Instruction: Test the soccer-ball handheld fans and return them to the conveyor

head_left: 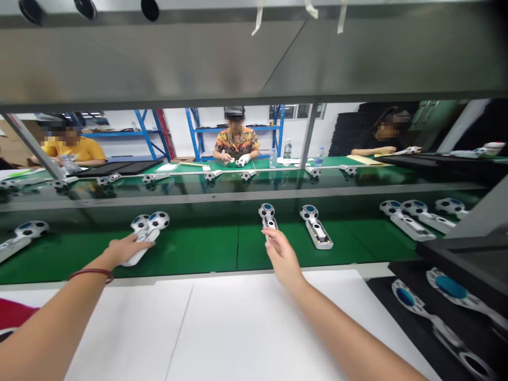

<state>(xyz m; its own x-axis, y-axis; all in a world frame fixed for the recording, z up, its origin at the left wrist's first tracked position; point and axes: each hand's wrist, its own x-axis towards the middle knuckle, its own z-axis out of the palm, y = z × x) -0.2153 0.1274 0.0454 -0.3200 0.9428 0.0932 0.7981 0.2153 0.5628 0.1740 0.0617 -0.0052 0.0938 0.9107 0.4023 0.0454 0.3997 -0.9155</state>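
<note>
On the green conveyor belt [206,243] lie white handheld devices with round heads patterned like soccer balls. My left hand [121,250] is closed around the handle of one such device [159,220]. A second ball-patterned head [139,223] shows right beside it, its handle mostly hidden. Farther right, my right hand [283,257] has its thumb and fingers about the lower handle of another device [267,211]. That device's handle end is covered by the fingers. Just right of it lies a device [317,230] with its handle open, showing the inside.
A white work surface [230,328] lies nearest me. Black trays [381,296] with more devices stand at right; more devices [408,219] lie on the belt. A grey panel [198,63] hangs overhead. Co-workers [237,138] sit across a second row of devices.
</note>
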